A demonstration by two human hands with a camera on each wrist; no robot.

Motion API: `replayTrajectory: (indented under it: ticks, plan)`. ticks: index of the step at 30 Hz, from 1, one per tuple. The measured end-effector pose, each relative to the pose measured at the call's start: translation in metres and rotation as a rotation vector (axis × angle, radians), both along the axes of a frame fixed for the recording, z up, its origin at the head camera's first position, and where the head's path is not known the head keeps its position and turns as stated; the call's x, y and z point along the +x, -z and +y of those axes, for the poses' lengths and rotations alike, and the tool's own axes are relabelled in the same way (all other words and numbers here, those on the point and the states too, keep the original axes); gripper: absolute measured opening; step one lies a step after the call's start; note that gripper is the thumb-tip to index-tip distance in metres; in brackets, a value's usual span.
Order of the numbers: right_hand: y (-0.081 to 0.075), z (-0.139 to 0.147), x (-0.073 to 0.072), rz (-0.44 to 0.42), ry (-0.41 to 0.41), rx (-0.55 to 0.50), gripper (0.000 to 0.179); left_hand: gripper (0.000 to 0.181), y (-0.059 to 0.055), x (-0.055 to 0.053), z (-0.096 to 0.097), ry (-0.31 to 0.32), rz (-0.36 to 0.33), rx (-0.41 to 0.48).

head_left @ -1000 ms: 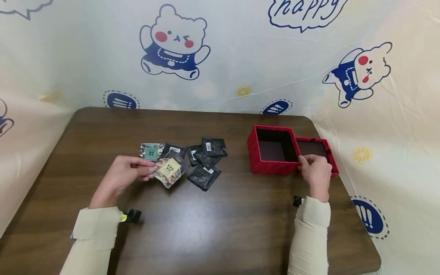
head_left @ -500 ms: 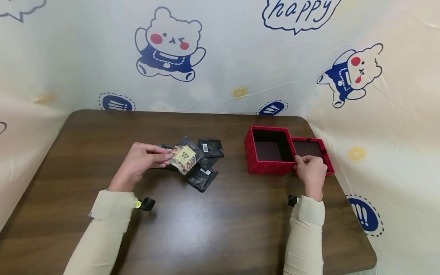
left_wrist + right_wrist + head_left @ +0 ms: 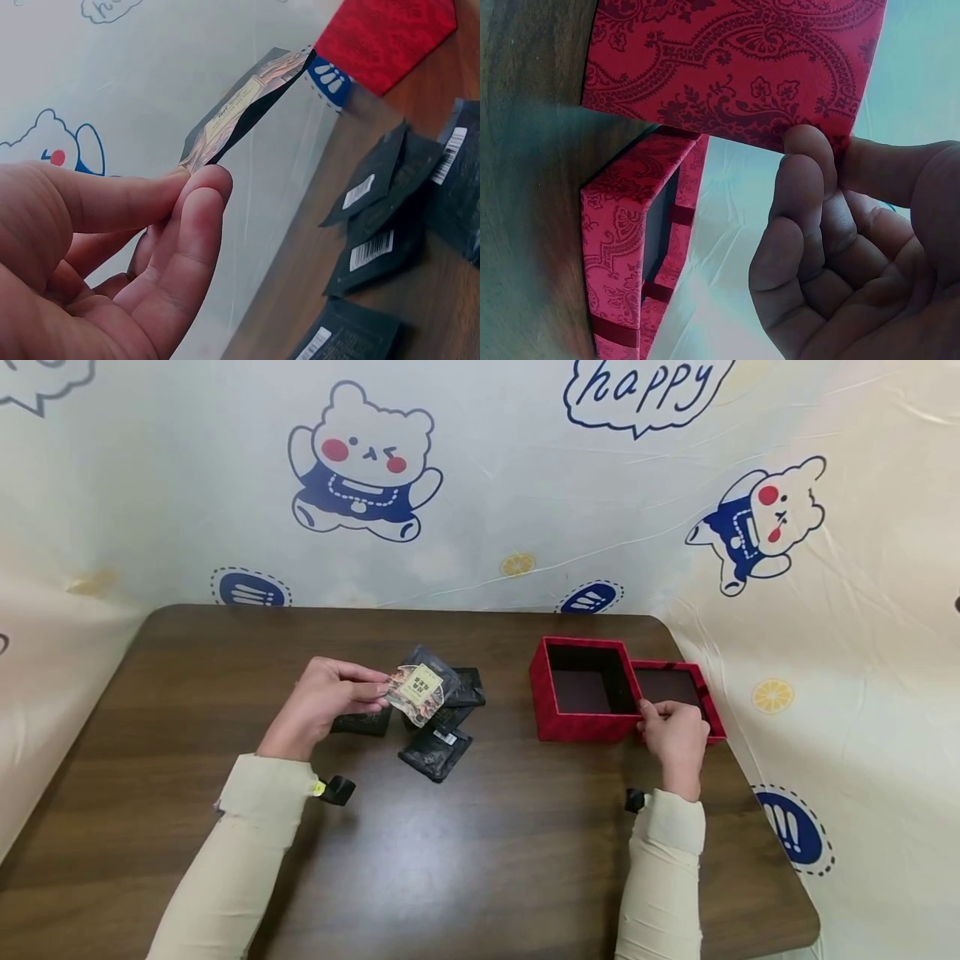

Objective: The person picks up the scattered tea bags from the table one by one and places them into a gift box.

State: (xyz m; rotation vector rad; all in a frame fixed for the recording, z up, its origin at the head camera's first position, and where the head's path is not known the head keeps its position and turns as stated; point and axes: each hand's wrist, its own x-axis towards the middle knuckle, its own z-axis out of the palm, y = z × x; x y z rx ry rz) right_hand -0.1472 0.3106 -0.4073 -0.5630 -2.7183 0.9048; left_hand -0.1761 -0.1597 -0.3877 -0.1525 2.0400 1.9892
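Note:
My left hand (image 3: 330, 697) pinches the edge of a small flat sachet (image 3: 423, 685) between thumb and fingers. The sachet is dark, with a food-like picture and a cream label on its front. In the left wrist view the sachet (image 3: 244, 109) is seen nearly edge-on, held up off the table. Beneath and beside it lie several black sachets (image 3: 435, 753) with white barcode labels. On the right, my right hand (image 3: 677, 739) pinches the near right corner of a red patterned box (image 3: 588, 727), which stands with its opening upward. Its inside is dark.
A shallow red lid (image 3: 716, 718) lies inside-up against the box's right side, partly behind my right hand. All of it rests on a brown wooden table (image 3: 480, 860). A pale cloth with printed bears (image 3: 363, 460) hangs behind the table.
My left hand has moved right and away from me, carrying the sachet over the black ones. The teal-labelled sachet seen earlier is now out of sight. My right hand stays at the box corner.

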Motion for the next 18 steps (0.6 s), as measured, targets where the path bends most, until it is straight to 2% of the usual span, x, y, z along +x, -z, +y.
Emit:
replayTrajectory:
  ticks: [7, 18]
  plan:
    - [-0.003, -0.002, 0.001, -0.025, -0.001, -0.014, 0.038, 0.035, -0.003, -0.009, 0.011, 0.015, -0.016, 0.037]
    - [-0.004, -0.002, -0.001, -0.043, 0.025, -0.041, 0.037, 0.027, 0.001, -0.028, 0.036, 0.061, -0.025, 0.092]
